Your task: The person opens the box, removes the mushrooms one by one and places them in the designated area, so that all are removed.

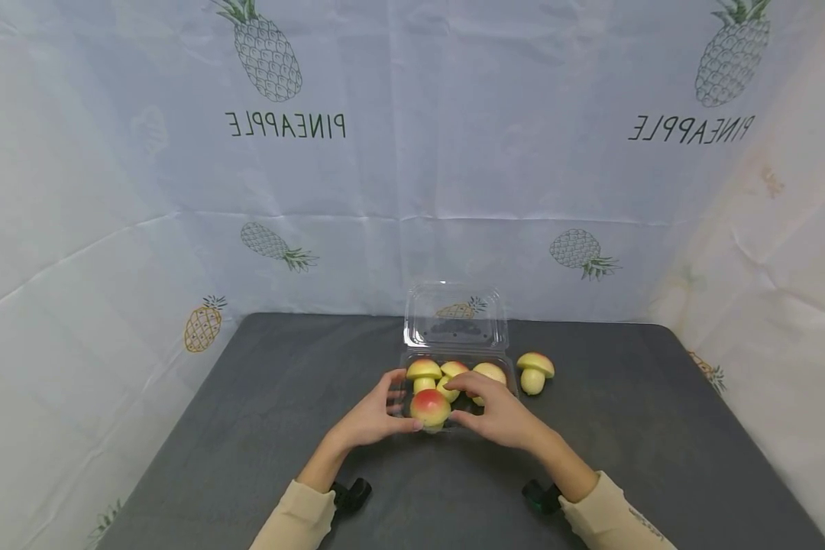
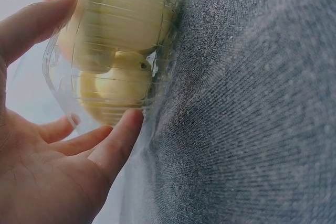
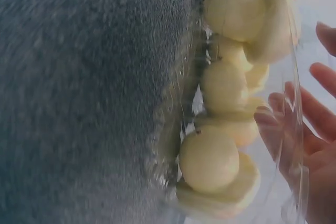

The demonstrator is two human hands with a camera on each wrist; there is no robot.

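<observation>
A clear plastic clamshell container (image 1: 498,355) holds several yellow toy mushrooms with reddish caps, its lid (image 1: 456,336) standing raised behind. My left hand (image 1: 370,416) holds the container's left front corner, with fingers along the side wall and the thumb at the front by a red-capped mushroom (image 1: 429,407). Through the ribbed wall in the left wrist view, mushrooms (image 2: 131,19) show pale yellow. Over the container's right front part hovers my right hand (image 1: 498,412), fingers spread and bent a little, holding nothing. The right wrist view shows its fingers (image 3: 315,106) apart from the mushrooms (image 3: 210,158).
One more toy mushroom (image 1: 535,373) stands on the dark grey table (image 1: 282,367), just right of the container. A pale cloth (image 1: 454,168) printed with pineapples hangs behind the table and along both sides.
</observation>
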